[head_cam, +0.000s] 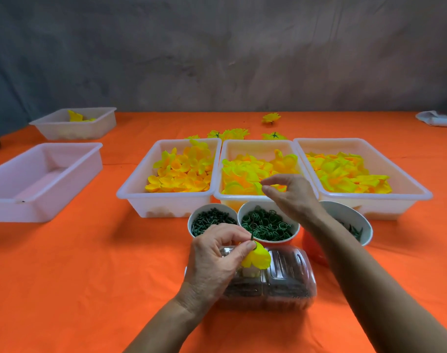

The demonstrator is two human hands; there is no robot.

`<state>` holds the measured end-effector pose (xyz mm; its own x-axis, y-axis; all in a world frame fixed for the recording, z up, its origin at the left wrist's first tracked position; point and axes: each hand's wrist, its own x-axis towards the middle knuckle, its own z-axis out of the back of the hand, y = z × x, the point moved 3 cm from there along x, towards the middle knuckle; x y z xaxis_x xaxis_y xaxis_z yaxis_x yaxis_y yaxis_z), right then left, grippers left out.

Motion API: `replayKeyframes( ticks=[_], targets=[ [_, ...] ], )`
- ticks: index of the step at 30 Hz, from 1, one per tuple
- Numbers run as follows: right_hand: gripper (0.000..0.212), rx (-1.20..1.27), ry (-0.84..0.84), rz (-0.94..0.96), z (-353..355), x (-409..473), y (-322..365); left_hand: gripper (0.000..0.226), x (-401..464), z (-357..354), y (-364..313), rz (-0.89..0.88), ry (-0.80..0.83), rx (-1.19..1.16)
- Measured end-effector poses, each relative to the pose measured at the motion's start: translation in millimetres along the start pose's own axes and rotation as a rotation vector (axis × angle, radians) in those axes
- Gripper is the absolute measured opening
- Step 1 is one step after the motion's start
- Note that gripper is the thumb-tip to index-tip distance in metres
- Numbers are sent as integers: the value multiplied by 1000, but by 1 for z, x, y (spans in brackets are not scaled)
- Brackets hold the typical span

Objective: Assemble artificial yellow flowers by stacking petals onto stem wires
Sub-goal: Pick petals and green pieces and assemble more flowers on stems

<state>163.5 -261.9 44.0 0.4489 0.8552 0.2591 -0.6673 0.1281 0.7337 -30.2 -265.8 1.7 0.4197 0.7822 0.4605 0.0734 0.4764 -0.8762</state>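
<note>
Low in the frame, a stem wire (253, 231) already carrying a yellow petal (257, 257) is pinched upright by the left hand (217, 261), its tip kept free, while another petal (258, 186) is pinched by the right hand (288, 193) over the middle tray (258, 198), apparently for stacking.

My left hand (214, 261) and right hand (291, 197) are bare, no rings or watch showing; both forearms are uncovered, no sleeves in view.

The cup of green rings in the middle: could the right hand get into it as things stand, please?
Probably yes: the right hand hovers just above and behind the cup of green rings, whose top is open, though it first has to release the petal it pinches.
</note>
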Motion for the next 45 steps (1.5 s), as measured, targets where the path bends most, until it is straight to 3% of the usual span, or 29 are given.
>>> replayKeyframes(
  ticks=[7, 13, 16, 19, 21, 36, 40, 45],
  targets=[
    [54, -368, 124, -108, -40, 58, -14, 19, 1, 1, -3, 22, 30, 7],
    [57, -542, 267, -118, -62, 78, -13, 20, 4, 1, -5, 36, 39, 5],
    [56, -507, 183, -129, -65, 76, -16, 17, 3, 1, -5, 44, 34, -4],
    [32, -463, 72, -111, -62, 76, -16, 15, 3, 1, -4, 37, 32, -13],
    [25, -403, 95, -94, -61, 75, -15, 20, 3, 1, -4, 30, 31, -20],
    [27, -199, -109, -34, -41, 68, -20, 14, 3, 1, -6, 23, 27, -13],
    [16, -211, -127, -41, -40, 69, -22, 13, 2, 1, -6, 35, 25, 0],
    [14, 54, -183, -154, -33, 71, -23, 12, 2, 1, -6, 48, 20, 0]
  ],
)
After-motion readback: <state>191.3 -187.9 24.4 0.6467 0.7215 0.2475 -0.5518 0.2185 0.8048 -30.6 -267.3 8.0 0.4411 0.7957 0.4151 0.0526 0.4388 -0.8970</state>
